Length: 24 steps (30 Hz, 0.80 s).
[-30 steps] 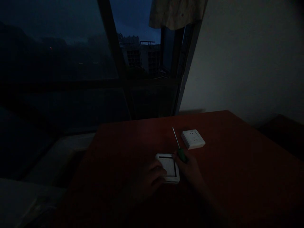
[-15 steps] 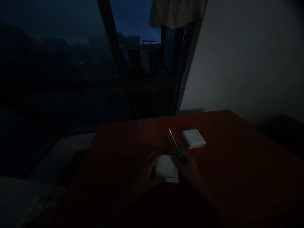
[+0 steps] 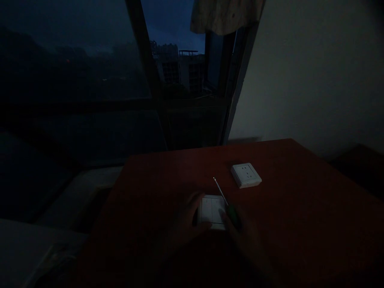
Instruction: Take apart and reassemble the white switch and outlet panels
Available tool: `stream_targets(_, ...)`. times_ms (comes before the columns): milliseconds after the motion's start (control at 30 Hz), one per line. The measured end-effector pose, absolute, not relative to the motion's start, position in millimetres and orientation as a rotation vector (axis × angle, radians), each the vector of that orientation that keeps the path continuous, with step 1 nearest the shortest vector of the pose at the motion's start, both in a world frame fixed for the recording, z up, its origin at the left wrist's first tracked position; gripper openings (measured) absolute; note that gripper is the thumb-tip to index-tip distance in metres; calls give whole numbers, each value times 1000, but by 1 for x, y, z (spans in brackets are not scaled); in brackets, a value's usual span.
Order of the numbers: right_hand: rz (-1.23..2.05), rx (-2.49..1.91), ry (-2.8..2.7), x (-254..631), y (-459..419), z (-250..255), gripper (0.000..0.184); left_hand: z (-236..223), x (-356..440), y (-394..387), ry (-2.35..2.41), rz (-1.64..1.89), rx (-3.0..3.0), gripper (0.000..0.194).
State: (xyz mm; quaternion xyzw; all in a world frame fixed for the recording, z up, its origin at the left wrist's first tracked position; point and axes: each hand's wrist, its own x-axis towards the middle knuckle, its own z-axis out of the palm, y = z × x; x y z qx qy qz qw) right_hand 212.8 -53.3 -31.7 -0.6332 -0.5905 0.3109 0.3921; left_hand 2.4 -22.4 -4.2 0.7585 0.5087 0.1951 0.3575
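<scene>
A white wall switch [image 3: 212, 210] with two rockers lies face up near the front of the table. My left hand [image 3: 190, 218] grips its left side, thumb at the front edge and fingers at the back. In my right hand [image 3: 243, 228] is a screwdriver [image 3: 232, 214] with a green handle; its thin metal shaft points away and to the left, above the table. The right thumb or a finger touches the right part of the switch. Deep shadow hides much of both hands.
A white wall socket [image 3: 246, 175] sits farther back on the reddish-brown table [image 3: 168, 172]. Behind the table are a dark-framed window [image 3: 156, 102] and a short curtain [image 3: 226, 16]. A pale wall [image 3: 306, 80] rises at the right.
My right hand has moved toward me and slightly right along the switch, and the screwdriver's tip has come nearer. My left hand keeps its hold on the switch.
</scene>
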Motion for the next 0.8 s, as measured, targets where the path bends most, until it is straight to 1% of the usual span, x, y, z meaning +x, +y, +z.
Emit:
stream_targets(100,838,-1614,-1515,213,-56,-33,47,-2,7,-24,1334,508,1947,73)
stream_targets(300,895,-1640,-1477,212,-48,-26,46,-14,10,-22,1438,526,1930,76)
stream_targets(400,904,-1628,-1463,210,-47,-24,46,-16,11,-22,1431,557,1939,74)
stream_targets(600,875,-1711,-1500,205,-44,-23,54,-15,15,-22,1462,590,1971,69)
stream_targets(800,819,-1747,-1542,201,-41,-25,48,-23,16,-20,1467,679,1976,67)
